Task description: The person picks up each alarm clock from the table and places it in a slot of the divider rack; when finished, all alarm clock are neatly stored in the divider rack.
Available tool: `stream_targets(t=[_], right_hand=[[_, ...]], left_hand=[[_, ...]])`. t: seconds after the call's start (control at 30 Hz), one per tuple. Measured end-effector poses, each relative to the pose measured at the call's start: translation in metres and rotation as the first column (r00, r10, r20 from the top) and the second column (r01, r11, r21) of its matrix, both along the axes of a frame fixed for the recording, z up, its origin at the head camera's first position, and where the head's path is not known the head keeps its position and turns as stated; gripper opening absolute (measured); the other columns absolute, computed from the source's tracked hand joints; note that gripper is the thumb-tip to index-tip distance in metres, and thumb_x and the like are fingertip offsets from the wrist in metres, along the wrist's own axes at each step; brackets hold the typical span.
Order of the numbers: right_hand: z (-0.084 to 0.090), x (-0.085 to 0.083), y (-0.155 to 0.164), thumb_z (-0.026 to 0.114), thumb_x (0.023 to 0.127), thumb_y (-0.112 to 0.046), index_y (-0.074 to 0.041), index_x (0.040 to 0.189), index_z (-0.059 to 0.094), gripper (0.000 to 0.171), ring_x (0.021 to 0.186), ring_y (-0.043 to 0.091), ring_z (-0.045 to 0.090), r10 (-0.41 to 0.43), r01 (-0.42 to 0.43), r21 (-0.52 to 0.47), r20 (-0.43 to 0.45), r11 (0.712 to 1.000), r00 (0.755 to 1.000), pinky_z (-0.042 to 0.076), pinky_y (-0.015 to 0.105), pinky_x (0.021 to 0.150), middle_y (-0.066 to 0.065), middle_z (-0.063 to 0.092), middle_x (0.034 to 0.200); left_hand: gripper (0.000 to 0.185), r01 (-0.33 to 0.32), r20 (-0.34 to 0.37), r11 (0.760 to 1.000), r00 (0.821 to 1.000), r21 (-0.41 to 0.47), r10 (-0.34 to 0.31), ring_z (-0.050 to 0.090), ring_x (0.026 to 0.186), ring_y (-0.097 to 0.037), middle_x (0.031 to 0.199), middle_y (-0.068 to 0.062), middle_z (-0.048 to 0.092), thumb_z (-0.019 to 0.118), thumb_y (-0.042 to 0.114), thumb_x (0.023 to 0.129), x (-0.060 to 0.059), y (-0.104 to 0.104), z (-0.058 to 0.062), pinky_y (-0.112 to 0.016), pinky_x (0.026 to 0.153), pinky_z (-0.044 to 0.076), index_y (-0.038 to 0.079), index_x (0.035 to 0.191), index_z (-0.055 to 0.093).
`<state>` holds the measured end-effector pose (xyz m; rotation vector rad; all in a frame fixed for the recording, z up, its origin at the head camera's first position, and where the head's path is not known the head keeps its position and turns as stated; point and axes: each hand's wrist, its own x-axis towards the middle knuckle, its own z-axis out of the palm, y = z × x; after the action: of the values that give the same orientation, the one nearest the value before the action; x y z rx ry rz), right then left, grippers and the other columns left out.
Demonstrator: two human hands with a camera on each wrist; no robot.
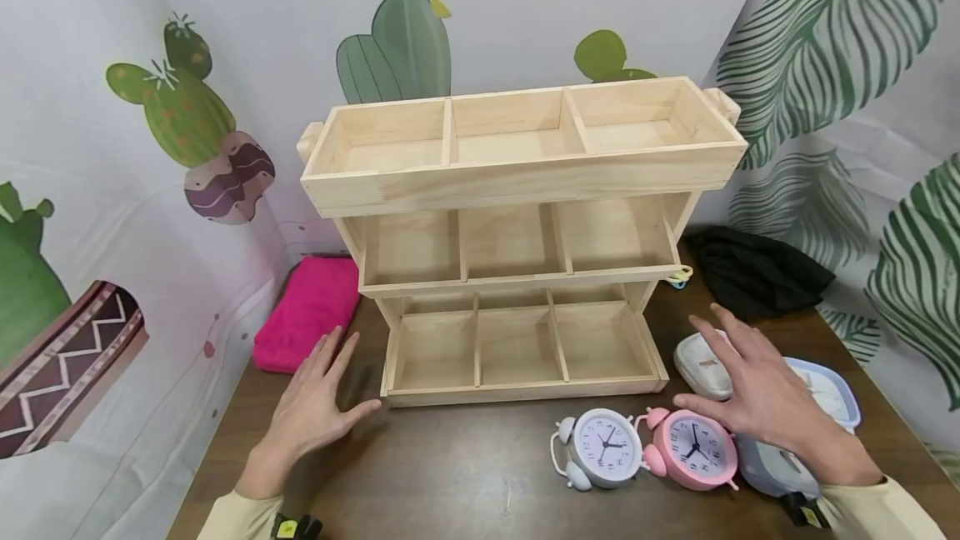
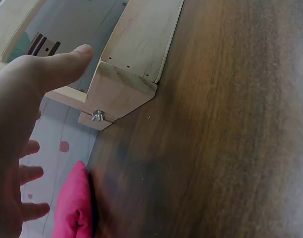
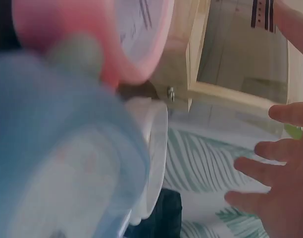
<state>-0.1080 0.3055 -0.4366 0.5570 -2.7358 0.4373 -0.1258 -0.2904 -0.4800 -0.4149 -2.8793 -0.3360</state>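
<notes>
A three-tier wooden rack [image 1: 525, 182] stands in the middle of the table, each tier split into three bare compartments. My left hand [image 1: 311, 407] hovers by its lower left corner, fingers spread, holding nothing. On the other side my right hand [image 1: 757, 382], also spread and free of any object, is above a pink alarm clock [image 1: 696, 450] and the cases beside it. A white alarm clock [image 1: 606, 447] lies face up just left of the pink one. In the left wrist view the thumb [image 2: 67, 67] points toward the rack's end, where a wing nut [image 2: 98, 115] shows.
Folded pink cloth [image 1: 307, 315] lies left of the rack, black cloth [image 1: 757, 269] to its right. A white case [image 1: 705, 365], a blue-rimmed tray [image 1: 825, 382] and a grey-blue case [image 1: 776, 469] sit under and around the right hand. Printed fabric [image 1: 525, 15] hangs behind.
</notes>
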Motion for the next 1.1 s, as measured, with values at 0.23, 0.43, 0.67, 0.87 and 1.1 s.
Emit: stream_targets(t=[0.23,0.43,0.67,0.87,1.1], right_hand=[[-0.006,0.005,-0.023,0.091,0.056,-0.051,-0.012,0.146,0.045,0.108,0.12,0.035,0.049,0.064,-0.068,-0.076,-0.053,0.995,0.997,0.044,0.047,0.087,0.016,0.055,0.134],[-0.012,0.013,-0.038,0.088,0.059,-0.054,-0.01,0.142,0.048,0.103,0.119,0.034,0.05,0.113,-0.113,-0.077,-0.004,0.991,0.994,0.046,0.048,0.086,0.014,0.054,0.132],[-0.023,0.019,-0.054,0.085,0.06,-0.062,-0.007,0.138,0.051,0.102,0.117,0.032,0.054,0.191,-0.192,-0.075,-0.022,0.978,0.981,0.028,0.011,0.104,0.015,0.055,0.132],[-0.028,0.022,-0.067,0.082,0.063,-0.065,-0.006,0.138,0.051,0.1,0.094,0.006,0.059,0.251,-0.251,-0.059,0.008,0.966,0.968,0.034,0.01,0.095,0.011,0.055,0.131],[-0.034,0.027,-0.076,0.077,0.061,-0.073,-0.012,0.136,0.054,0.1,0.109,0.013,0.058,0.235,-0.234,-0.019,0.074,0.972,0.969,0.054,0.032,0.086,0.005,0.055,0.131]], left_hand=[[0.103,0.035,0.014,0.996,0.999,0.076,-0.036,0.041,0.135,-0.036,0.158,-0.009,0.027,0.071,0.066,0.075,-0.004,0.002,0.0,-0.058,0.093,0.05,0.03,0.156,0.019],[0.1,0.077,0.047,0.987,0.995,0.14,-0.084,0.041,0.136,-0.035,0.156,-0.012,0.031,0.072,0.063,0.077,-0.009,0.006,-0.002,-0.059,0.1,0.046,0.026,0.156,0.022],[0.099,0.084,0.114,0.976,0.988,0.199,-0.108,0.035,0.139,-0.034,0.156,-0.015,0.03,0.072,0.062,0.078,-0.014,0.01,-0.003,-0.059,0.106,0.041,0.024,0.155,0.023],[0.098,0.115,0.114,0.965,0.983,0.236,-0.145,0.035,0.139,-0.033,0.153,-0.014,0.034,0.074,0.058,0.078,-0.018,0.01,-0.008,-0.055,0.108,0.04,0.02,0.155,0.026],[0.096,0.164,0.115,0.948,0.973,0.274,-0.201,0.034,0.14,-0.031,0.153,-0.011,0.036,0.075,0.054,0.079,-0.023,0.017,-0.014,-0.055,0.11,0.038,0.016,0.153,0.029]])
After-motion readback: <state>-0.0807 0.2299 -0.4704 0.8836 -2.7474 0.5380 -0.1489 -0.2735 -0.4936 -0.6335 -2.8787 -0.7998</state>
